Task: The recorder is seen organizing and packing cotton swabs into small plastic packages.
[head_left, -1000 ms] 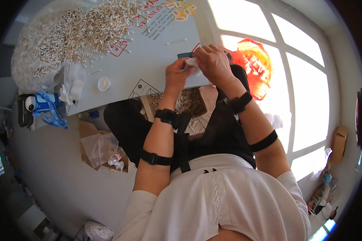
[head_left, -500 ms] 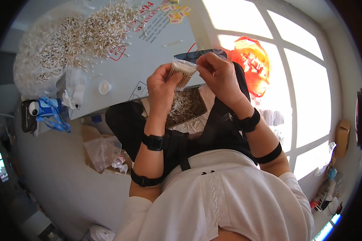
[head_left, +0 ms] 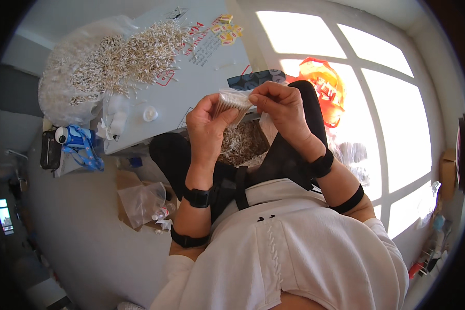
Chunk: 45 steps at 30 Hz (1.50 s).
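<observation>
A small clear plastic bag of cotton swabs (head_left: 231,107) is held up between my hands, above my lap. My left hand (head_left: 207,124) grips its left side, thumb pressed over the front, the swab sticks lying side by side inside. My right hand (head_left: 283,108) pinches the bag's upper right corner between thumb and forefinger. Below the bag, between my legs, an open box of loose cotton swabs (head_left: 245,143) is partly hidden by my hands. On the table (head_left: 134,121) ahead to the left, a large heap of cotton swabs (head_left: 134,59) spills from a big clear bag (head_left: 54,85).
Yellow-and-white small packets (head_left: 226,35) lie at the table's far edge. A small round white container (head_left: 150,113) and a blue-strapped bottle (head_left: 80,137) are near its left corner. A red plastic bag (head_left: 323,85) stands right; a cardboard box (head_left: 126,181) with plastic sits on the floor left.
My view has shifted, so the table and heap appear farther right. The swab bag is tilted slightly more, both hands still holding it.
</observation>
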Available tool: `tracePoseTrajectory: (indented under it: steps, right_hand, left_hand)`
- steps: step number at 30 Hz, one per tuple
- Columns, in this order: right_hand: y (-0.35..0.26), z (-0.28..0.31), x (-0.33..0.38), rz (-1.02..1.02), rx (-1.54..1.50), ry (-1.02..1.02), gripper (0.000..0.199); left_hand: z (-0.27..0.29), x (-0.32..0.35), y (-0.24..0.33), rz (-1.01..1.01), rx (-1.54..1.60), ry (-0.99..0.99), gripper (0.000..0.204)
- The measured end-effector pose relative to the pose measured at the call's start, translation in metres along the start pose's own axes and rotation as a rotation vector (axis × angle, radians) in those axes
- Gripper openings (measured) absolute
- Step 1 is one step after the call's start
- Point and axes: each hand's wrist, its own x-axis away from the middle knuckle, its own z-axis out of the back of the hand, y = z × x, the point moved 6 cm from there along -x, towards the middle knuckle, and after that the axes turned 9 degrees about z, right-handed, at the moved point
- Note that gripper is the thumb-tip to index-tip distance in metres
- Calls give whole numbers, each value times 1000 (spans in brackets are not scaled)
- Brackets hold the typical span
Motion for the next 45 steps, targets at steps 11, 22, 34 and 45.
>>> tracePoseTrajectory:
  steps: [11, 22, 34, 45]
  right_hand:
    - [-25, -6, 1, 192, 28, 3, 6]
    - [-32, -4, -1, 297, 184, -57, 6]
    - [-52, -8, 8, 467, 412, -142, 8]
    - [-60, -19, 10, 451, 244, -259, 6]
  left_hand:
    - [-15, 16, 10, -37, -70, -38, 28]
    - [-9, 16, 24, -155, -132, 46, 20]
    - [-30, 31, 74, -515, -856, -42, 10]
    - [-35, 37, 68, -486, -811, -21, 11]
